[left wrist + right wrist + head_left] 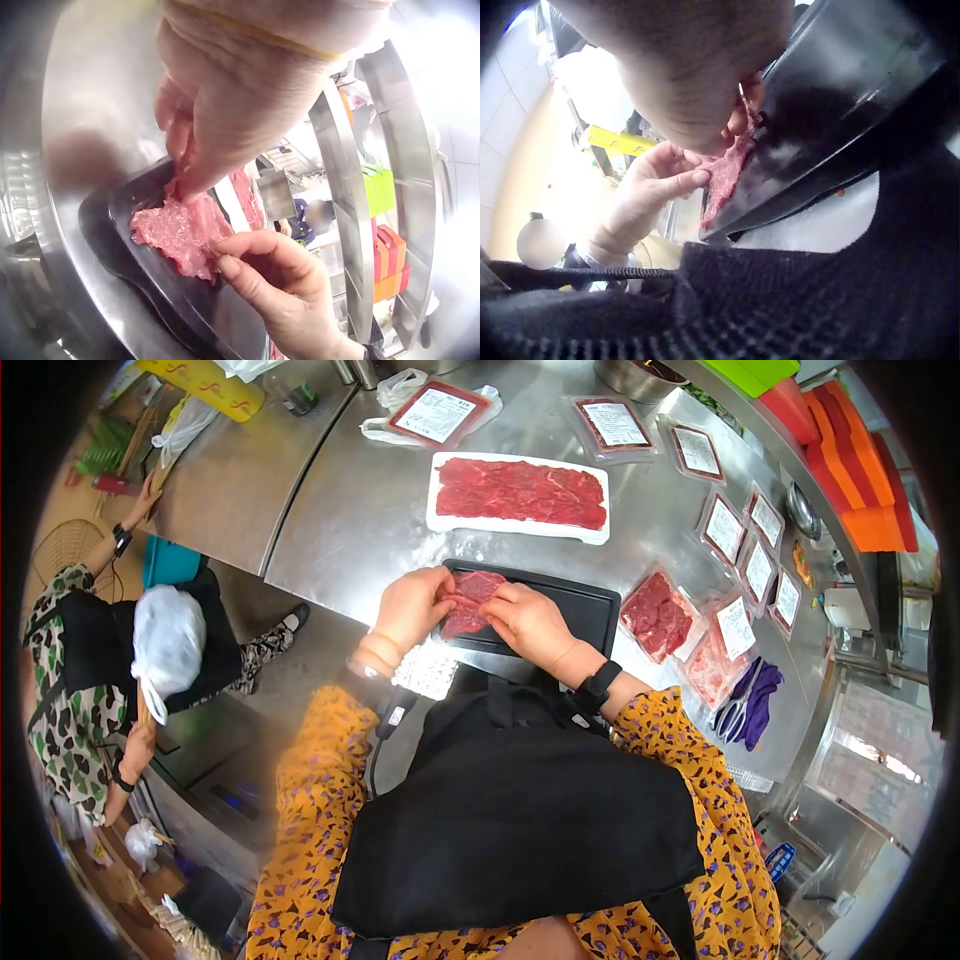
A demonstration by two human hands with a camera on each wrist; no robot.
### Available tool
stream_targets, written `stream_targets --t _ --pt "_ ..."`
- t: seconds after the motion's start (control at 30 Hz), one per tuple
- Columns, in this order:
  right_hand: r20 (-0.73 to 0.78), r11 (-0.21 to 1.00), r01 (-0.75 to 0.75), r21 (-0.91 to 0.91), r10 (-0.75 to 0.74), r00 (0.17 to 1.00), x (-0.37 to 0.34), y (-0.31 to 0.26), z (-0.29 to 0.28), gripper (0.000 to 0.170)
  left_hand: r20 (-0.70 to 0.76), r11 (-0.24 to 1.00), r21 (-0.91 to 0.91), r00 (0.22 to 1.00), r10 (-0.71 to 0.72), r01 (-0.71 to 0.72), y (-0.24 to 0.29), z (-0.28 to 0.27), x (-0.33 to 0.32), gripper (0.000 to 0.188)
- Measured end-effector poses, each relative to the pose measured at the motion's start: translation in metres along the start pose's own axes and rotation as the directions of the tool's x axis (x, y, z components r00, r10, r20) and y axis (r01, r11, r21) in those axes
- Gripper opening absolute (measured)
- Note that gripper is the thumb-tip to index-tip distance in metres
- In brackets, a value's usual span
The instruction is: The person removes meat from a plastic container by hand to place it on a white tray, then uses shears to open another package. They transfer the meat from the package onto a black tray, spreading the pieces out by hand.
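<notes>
A thin slice of red meat [463,622] [182,231] [726,180] is held at the left end of a black tray [575,600] [150,277]. My left hand [410,610] [232,97] [641,191] pinches its left edge between thumb and fingers. From the other side, my right hand [535,625] [289,289] [690,75] pinches the slice too, close to the left fingertips. Beyond the black tray lies a white tray [432,510] filled with flat slices of red meat [520,492].
Labelled meat packs [437,414] [612,425] [722,527] lie at the back and right. Nearer right are bagged meat pieces [658,618], scissors [733,715] and a purple cloth [763,703]. Another person [85,690] in camouflage sleeves stands at the left.
</notes>
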State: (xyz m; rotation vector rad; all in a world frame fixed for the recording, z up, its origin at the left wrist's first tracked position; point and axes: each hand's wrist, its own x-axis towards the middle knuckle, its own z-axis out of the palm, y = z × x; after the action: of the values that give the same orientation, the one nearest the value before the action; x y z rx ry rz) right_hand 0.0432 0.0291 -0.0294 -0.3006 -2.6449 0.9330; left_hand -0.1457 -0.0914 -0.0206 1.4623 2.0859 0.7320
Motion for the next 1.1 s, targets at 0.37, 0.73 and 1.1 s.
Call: stream_targets --t 0.37,0.73,1.1 --pt "0.000 0.995 -0.100 0.027 0.100 0.995 -0.003 0.001 -0.002 0.012 -0.055 0.994 -0.083 0.995 -0.080 0.075 -0.002 -0.006 -0.002 0.024" --pt "-0.382 0.899 -0.413 0.147 0.437 0.814 -0.070 0.030 -0.094 0.011 -0.156 0.968 0.089 0.956 0.247 -0.235 0.021 0.004 -0.016 0.023" --pt "-0.462 0.656 -0.750 0.089 0.694 0.552 -0.198 0.097 -0.145 0.021 -0.089 0.978 0.031 0.974 0.209 -0.207 0.048 0.030 0.003 0.012"
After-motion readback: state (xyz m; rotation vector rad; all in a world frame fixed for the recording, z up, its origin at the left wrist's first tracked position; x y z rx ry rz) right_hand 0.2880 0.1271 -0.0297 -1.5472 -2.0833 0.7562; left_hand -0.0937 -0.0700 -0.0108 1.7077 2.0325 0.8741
